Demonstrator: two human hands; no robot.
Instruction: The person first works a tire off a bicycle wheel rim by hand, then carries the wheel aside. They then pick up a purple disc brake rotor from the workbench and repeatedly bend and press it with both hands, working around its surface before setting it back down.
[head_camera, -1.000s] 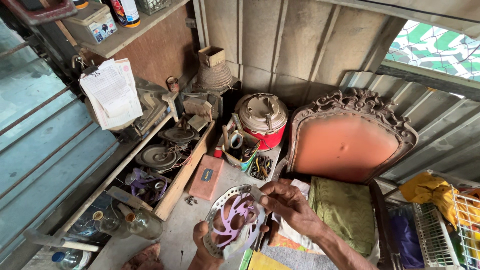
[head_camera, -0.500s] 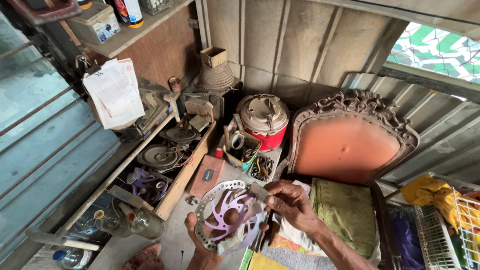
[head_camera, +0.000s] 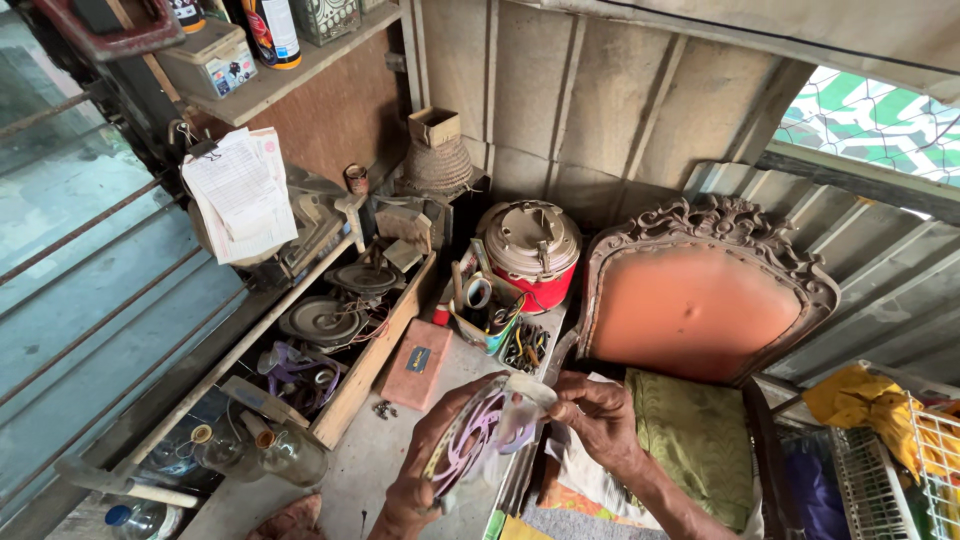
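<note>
The left hand (head_camera: 425, 470) rises from the lower edge, fingers curled closed in a grip. The right hand (head_camera: 600, 420) reaches in from the right, forearm angled, fingertips pinched together.

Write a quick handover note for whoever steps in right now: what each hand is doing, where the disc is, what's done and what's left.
Left hand: holds the round metal disc with purple spokes from below, tilted nearly edge-on to the camera.
Right hand: fingers pinch a clear plastic wrap at the disc's top edge.
Disc: held in the air above the grey table, in front of the orange chair. A brown box lies on the table to the left.
Done: disc picked up, wrap partly loose.
Left: wrap not yet fully off, as far as can be seen.
</note>
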